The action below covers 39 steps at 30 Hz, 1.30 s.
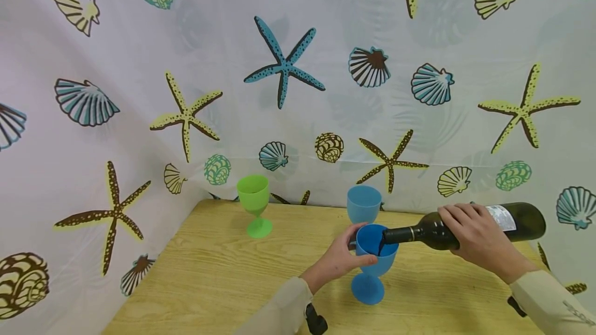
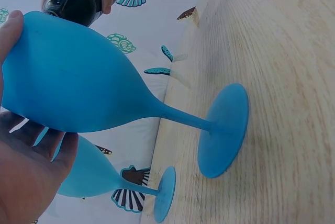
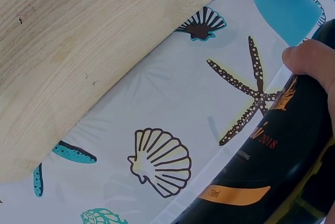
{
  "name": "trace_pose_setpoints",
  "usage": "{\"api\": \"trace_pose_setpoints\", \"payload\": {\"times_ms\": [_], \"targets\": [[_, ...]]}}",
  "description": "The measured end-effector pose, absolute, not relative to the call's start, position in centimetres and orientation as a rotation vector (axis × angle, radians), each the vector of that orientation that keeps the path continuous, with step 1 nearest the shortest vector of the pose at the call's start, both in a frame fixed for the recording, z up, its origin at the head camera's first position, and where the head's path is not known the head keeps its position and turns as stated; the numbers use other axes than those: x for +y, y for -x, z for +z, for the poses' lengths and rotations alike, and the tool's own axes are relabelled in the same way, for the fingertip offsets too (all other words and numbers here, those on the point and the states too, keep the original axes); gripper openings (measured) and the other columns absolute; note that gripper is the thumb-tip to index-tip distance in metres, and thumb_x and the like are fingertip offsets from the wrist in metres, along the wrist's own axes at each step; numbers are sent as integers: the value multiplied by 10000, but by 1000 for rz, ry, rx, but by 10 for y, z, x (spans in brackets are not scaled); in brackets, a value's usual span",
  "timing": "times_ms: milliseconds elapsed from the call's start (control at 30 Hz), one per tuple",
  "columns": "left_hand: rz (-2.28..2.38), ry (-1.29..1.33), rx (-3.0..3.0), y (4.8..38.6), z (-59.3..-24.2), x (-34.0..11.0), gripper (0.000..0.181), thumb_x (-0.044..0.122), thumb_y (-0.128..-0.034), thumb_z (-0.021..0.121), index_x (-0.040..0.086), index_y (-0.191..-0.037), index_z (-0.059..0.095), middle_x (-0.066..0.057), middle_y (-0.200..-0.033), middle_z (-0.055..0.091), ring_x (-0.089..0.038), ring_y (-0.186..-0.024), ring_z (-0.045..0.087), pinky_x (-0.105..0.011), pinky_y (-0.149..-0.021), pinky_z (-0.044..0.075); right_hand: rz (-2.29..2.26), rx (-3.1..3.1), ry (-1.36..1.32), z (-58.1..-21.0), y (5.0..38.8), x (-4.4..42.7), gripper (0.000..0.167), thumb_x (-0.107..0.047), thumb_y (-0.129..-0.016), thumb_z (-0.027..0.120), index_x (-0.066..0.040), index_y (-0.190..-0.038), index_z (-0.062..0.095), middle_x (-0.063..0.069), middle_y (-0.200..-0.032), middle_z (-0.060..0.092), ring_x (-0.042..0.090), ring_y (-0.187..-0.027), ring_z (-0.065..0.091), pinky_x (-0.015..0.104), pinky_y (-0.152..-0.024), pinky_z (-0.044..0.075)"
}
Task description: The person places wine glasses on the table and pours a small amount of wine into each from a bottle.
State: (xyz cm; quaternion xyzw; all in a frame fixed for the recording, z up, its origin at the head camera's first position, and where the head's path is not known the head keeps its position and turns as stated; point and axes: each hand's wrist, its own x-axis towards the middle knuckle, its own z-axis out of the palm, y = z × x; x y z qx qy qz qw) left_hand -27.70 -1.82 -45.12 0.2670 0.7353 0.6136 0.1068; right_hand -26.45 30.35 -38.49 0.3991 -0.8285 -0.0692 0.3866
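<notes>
My left hand [image 1: 342, 257] holds a blue plastic goblet [image 1: 378, 267] round its bowl, the thumb on the near side. In the left wrist view the bowl, stem and round foot of this blue goblet [image 2: 89, 77] show, with fingers of the left hand [image 2: 31, 166] behind the bowl. My right hand [image 1: 479, 239] grips a dark wine bottle [image 1: 437, 231] by its body. Lying almost level, the bottle has its mouth just inside the goblet's rim, and a dark streak runs down from it. A label with "2018" shows on the bottle [image 3: 246, 166] in the right wrist view.
A lighter blue goblet [image 1: 363, 204] stands close behind the held one. Toward the back left of the wooden table [image 1: 209, 273] stands a green goblet [image 1: 253, 198]. A white curtain [image 1: 316, 118] printed with shells and starfish hangs along the table's back and left sides.
</notes>
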Motion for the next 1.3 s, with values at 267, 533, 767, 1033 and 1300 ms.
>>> {"api": "trace_pose_setpoints", "payload": {"times_ms": [267,533,767,1033,1300], "targets": [[1806,-782,2166,278,-452,-18,701,276,-867,705,136,-1454,347,-39,-1368,469,-224,-1227,474,-404,-990,410,-173,-2118,-1015,-385,265,304,989,-268,-313,967,39,-1158,555,190,-1045,595,376,-904,555,542,-726,455],[1798,-817,2173,279,-455,-18,736,318,-863,704,94,-1457,331,-44,-1362,472,-221,-1218,478,-408,-986,414,-179,-2113,-1018,-385,265,303,1008,-283,-304,967,44,-1162,551,189,-1047,594,372,-898,555,536,-718,457],[1810,-795,2155,279,-453,-18,726,303,-854,716,129,-1454,346,-3,-1343,484,-186,-1196,492,-369,-972,421,-181,-2116,-1016,-385,266,303,1010,-291,-297,969,46,-1158,562,190,-1049,595,375,-896,555,538,-725,456],[1807,-781,2154,278,-452,-18,728,304,-852,719,131,-1453,347,-4,-1347,478,-197,-1186,498,-382,-962,426,-194,-2106,-1019,-384,266,303,1031,-305,-286,968,51,-1162,556,194,-1046,596,374,-890,557,535,-729,455],[1800,-779,2150,279,-453,-19,741,303,-859,711,114,-1463,325,-37,-1372,459,-221,-1217,479,-390,-981,417,-197,-2111,-1023,-383,266,303,1029,-307,-290,968,46,-1164,554,192,-1048,595,373,-889,555,534,-731,453]]}}
